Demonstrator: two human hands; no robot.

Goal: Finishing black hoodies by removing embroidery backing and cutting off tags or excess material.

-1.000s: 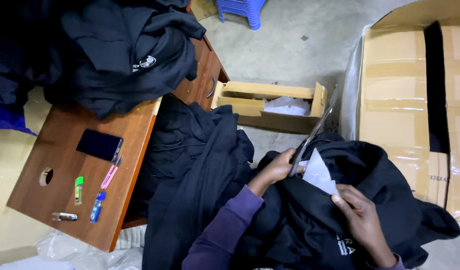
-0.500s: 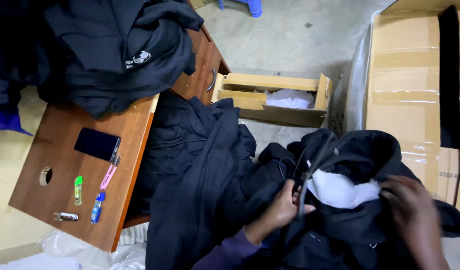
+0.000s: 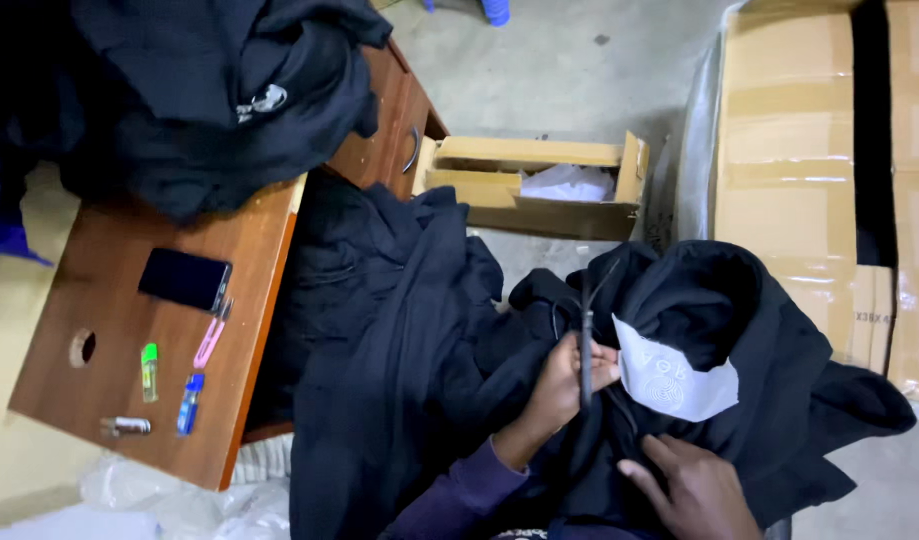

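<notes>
While the left hand (image 3: pixel 565 385) fingers clamp a thin tool (image 3: pixel 586 345), right hand (image 3: pixel 692 490) flat, fingers apart, on soft, limp garment (image 3: pixel 740 310); best gripped by bunching folds.

The left hand (image 3: pixel 565 385) is curled closed, forearm angling up (purple sleeve at the wrist); the right hand (image 3: pixel 692 490) lies flat, fingers spread.
</notes>
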